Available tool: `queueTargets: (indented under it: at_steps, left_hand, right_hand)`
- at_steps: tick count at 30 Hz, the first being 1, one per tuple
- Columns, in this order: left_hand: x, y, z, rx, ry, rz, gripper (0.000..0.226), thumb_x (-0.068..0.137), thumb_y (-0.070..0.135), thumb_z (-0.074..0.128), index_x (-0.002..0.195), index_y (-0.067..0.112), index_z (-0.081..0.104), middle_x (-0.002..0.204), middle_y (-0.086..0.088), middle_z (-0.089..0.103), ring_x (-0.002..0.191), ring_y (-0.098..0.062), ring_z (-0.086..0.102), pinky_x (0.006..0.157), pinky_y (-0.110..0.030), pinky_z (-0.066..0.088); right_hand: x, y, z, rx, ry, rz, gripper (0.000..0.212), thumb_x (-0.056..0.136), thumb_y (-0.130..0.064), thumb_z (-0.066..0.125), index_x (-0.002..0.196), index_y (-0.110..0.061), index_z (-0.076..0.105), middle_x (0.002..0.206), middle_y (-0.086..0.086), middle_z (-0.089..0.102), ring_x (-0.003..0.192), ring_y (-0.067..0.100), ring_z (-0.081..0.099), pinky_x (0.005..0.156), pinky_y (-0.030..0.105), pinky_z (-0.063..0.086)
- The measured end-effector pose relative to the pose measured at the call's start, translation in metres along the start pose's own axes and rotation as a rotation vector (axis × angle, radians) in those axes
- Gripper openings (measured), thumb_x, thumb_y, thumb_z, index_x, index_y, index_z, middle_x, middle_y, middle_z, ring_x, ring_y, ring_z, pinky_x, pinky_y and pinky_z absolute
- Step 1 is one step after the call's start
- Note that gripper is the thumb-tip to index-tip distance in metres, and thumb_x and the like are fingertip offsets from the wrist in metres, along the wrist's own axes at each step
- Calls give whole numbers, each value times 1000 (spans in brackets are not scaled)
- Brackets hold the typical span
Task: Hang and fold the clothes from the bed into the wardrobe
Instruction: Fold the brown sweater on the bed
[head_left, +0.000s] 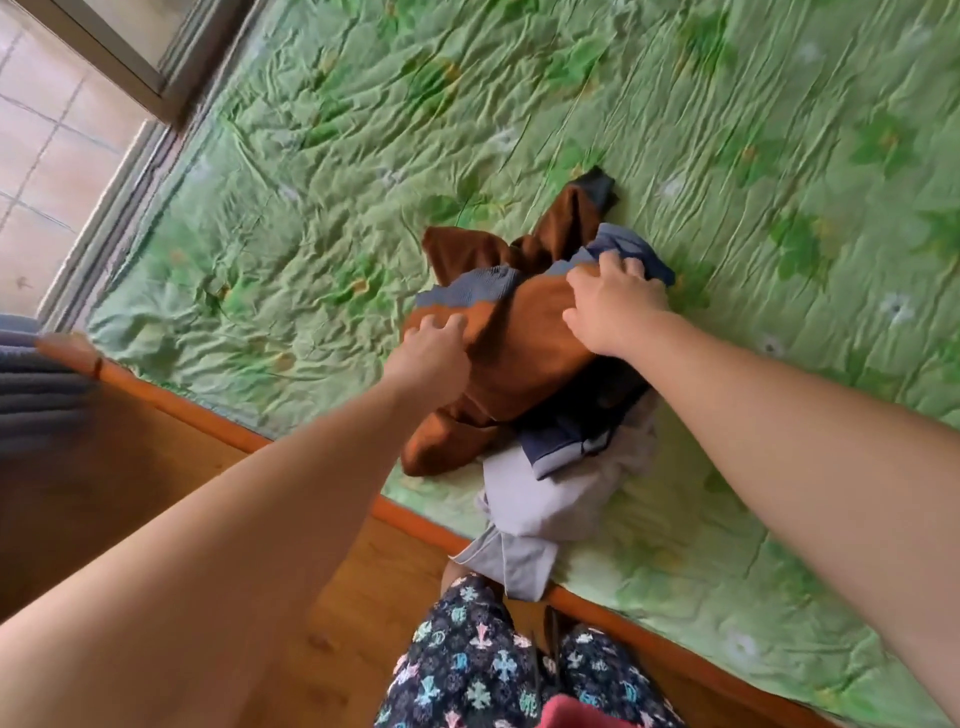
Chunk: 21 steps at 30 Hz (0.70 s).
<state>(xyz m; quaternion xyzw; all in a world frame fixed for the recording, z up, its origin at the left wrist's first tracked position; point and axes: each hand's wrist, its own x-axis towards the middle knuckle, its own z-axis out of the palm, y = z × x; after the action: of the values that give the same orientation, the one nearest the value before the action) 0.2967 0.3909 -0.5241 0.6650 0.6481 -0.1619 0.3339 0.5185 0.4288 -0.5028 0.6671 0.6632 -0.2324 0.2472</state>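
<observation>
2 hands grip the brown sweater (524, 338) atop the pile (545, 499) on the bed (363, 156): left hand (431, 358) at its 9 o'clock edge, right hand (618, 306) at 2 o'clock. lift evenly, leaving the rest behind.

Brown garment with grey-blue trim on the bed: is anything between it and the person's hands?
Nothing visible. The brown garment with grey-blue trim lies atop the pile, over a navy piece and pale grey cloth, and the left hand and right hand grip it.
</observation>
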Motion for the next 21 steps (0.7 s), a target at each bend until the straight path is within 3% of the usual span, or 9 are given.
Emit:
queueTargets:
  at_steps: [2, 6, 7, 9, 11, 14, 17, 19, 21]
  left_hand:
    - [27, 3, 3, 41, -36, -16, 63, 92, 19, 50, 150, 33, 28, 146, -16, 37, 134, -41, 38, 99, -56, 46]
    - [64, 5, 14, 102, -159, 0, 106, 86, 30, 72, 156, 48, -5, 164, -19, 5, 150, -43, 12, 112, -60, 34]
    - [73, 5, 18, 91, -181, 3, 114, 83, 32, 76, 154, 50, -12, 164, -20, 3, 150, -44, 12, 113, -61, 32]
    - [86, 4, 26, 94, -195, 23, 127, 77, 36, 82, 151, 52, -19, 161, -18, 16, 145, -45, 26, 109, -62, 36]
    - [95, 4, 33, 131, -183, 48, 131, 71, 40, 86, 152, 51, -17, 153, -13, 31, 136, -43, 39, 103, -62, 40]
    - [101, 2, 40, 131, -167, 62, 122, 66, 41, 86, 155, 42, 3, 142, -7, 48, 127, -37, 51, 96, -59, 43]
    - [95, 0, 44, 69, -162, 63, 105, 67, 37, 82, 151, 31, 20, 123, -11, 62, 109, -38, 61, 84, -44, 50]
    - [82, 2, 44, 26, -159, 63, 100, 68, 36, 81, 150, 29, 26, 120, -13, 64, 108, -38, 62, 77, -37, 47]
    - [64, 7, 43, -19, -148, 71, 98, 68, 36, 80, 151, 29, 29, 120, -12, 64, 108, -38, 62, 75, -35, 46]
  right_hand:
    - [24, 1, 12, 98, -45, 92, 64, 99, -50, 51, 153, -26, 26, 158, 18, 23, 140, 45, 28, 108, 59, 34]
    - [51, 17, 49, 376, -173, 266, 101, 89, -51, 68, 159, -26, 1, 162, 21, 17, 139, 48, 36, 112, 59, 36]
    - [55, 20, 58, 415, -199, 296, 105, 86, -50, 72, 159, -24, 2, 162, 20, 17, 139, 47, 37, 112, 59, 35]
    - [63, 25, 72, 471, -225, 337, 105, 79, -46, 79, 157, -20, 14, 158, 18, 23, 138, 45, 39, 112, 59, 35]
    - [69, 26, 78, 545, -208, 357, 97, 74, -37, 83, 150, -18, 26, 151, 17, 36, 132, 43, 45, 109, 56, 40]
    - [70, 26, 76, 577, -164, 333, 73, 72, -23, 74, 137, -15, 41, 134, 17, 54, 119, 40, 55, 101, 49, 48]
    - [61, 21, 75, 608, -153, 308, 68, 76, -24, 68, 138, -15, 42, 134, 17, 54, 121, 39, 53, 103, 46, 46]
    - [48, 18, 77, 650, -172, 311, 73, 82, -27, 67, 146, -13, 34, 141, 17, 50, 126, 38, 51, 107, 47, 43]
    - [30, 17, 78, 716, -199, 325, 67, 84, -26, 66, 143, -10, 37, 141, 16, 51, 126, 36, 51, 106, 43, 43]
